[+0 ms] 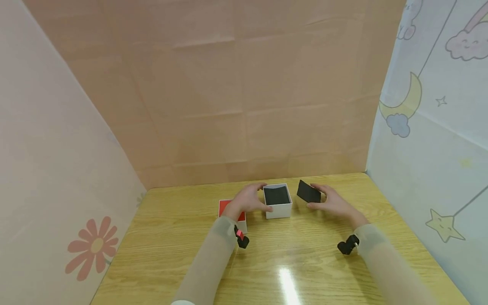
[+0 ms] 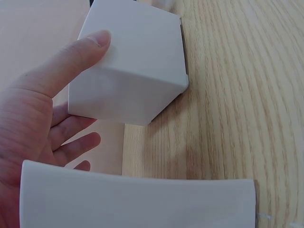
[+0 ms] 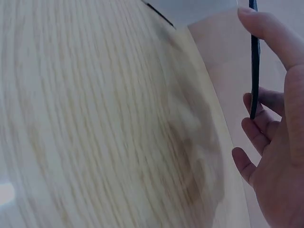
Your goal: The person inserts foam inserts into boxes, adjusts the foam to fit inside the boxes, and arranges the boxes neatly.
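Note:
My left hand [image 1: 247,199] grips the near left side of a small white box [image 1: 278,211], its thumb on one wall and its fingers behind. Black lining [image 1: 277,195] fills the open top of this box. Off to its right, my right hand [image 1: 335,204] pinches a thin, flat black panel [image 1: 309,192] by its edge, tilted and held above the table. Seen edge-on in the right wrist view, the black panel [image 3: 255,61] sits between thumb and fingers. Under my left wrist stands a second white box with a red inside [image 1: 225,206], partly hidden by the hand.
Both boxes stand on a wood-grain table [image 1: 305,254], near its back edge. A tan paper-like backdrop [image 1: 244,106] rises behind it. Pale printed walls flank the left and right, with a flower [image 1: 95,245] and a moon [image 1: 409,99].

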Demonstrator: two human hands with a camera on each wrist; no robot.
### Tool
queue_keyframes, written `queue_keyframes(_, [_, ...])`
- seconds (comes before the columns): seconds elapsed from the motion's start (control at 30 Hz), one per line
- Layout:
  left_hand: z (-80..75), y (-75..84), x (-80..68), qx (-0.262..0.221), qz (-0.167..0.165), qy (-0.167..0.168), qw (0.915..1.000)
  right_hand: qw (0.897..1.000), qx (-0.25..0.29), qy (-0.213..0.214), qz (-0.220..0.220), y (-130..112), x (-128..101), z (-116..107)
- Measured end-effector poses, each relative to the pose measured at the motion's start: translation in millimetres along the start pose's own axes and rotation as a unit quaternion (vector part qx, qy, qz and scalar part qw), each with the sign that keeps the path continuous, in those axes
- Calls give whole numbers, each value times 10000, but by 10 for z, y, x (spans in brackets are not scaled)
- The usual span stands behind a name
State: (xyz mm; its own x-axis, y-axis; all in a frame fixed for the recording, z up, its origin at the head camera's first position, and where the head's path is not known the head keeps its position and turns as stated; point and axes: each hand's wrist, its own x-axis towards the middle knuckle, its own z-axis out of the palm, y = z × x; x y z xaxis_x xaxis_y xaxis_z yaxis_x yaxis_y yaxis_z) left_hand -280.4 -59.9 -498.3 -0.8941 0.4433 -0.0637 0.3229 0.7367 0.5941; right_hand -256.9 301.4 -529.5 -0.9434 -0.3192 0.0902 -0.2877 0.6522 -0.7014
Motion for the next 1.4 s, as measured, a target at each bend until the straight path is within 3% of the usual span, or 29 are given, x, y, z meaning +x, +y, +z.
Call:
queue_keyframes(0.17, [4,-2,-4,77,-4,13,10000,9986,477,-41,-212,-94,32,68])
queue_keyframes(0.37, [10,-9,4,114,12,40,9999,9982,488,-135,-329,-237,87,117])
queue_keyframes(0.77, [18,6,1,71,-56,15,10000,9946,-637,-449,-691,-601,278,113])
queue_keyframes(1.23, [17,-1,-1,11,-65,16,10000,9747,-1688,-997,-1076,-962,583,78])
queue_keyframes(1.4, [20,0,0,-28,-76,17,10000,9697,-1815,-1155,-1155,-1023,633,105])
